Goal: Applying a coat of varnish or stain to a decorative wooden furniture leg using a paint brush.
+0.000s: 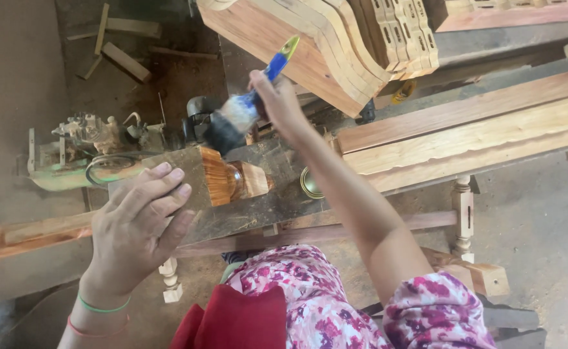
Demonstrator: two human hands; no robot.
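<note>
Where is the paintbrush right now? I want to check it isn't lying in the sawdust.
In the head view the paintbrush is raised in the right hand, upper centre, bristles just above the glossy turned wooden piece, which the left hand steadies on the bench.

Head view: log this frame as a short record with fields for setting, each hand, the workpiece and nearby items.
setting: woodworking shop, dusty floor with wood scraps
left hand: rests flat on the near end of a turned wooden piece, fingers spread
right hand: raised, gripping a paintbrush with a blue handle, bristles pointing down-left above the piece
workpiece: block end glossy orange-brown, far tip paler
support: worn dark plank
nearby: small round tin beside the forearm; stacked shaped boards; long planks; a machine at left
</note>
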